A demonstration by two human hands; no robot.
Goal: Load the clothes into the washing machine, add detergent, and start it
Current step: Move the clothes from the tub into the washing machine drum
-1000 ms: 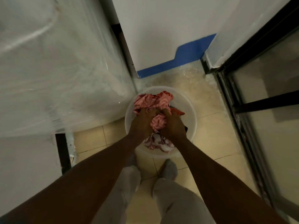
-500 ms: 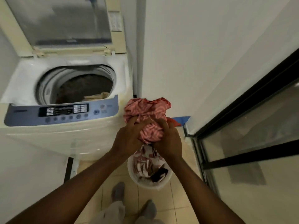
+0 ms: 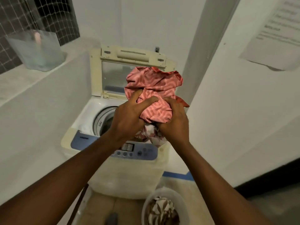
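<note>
A bundle of pink patterned clothes (image 3: 154, 91) is gripped between my left hand (image 3: 128, 120) and my right hand (image 3: 174, 122), with a white-and-red printed piece hanging from its underside. The bundle hangs over the front right of a cream top-loading washing machine (image 3: 113, 179). The machine's lid (image 3: 113, 75) stands open at the back, and part of the drum opening (image 3: 103, 120) shows to the left of my hands. The blue control panel (image 3: 141, 153) lies below my wrists. A white basin (image 3: 180, 198) with more patterned clothes sits on the floor at lower right.
A white ledge on the left carries a clear plastic container (image 3: 37, 51) in front of a dark meshed window. A white pillar (image 3: 209, 46) rises right of the machine. A printed paper notice (image 3: 276, 33) hangs on the right wall. A blue skirting strip (image 3: 177, 174) runs along the floor.
Both hands have lifted the pink bundle out of the basin on the floor and carried it up and left, over the washing machine. The view has swung up to the open lid.
</note>
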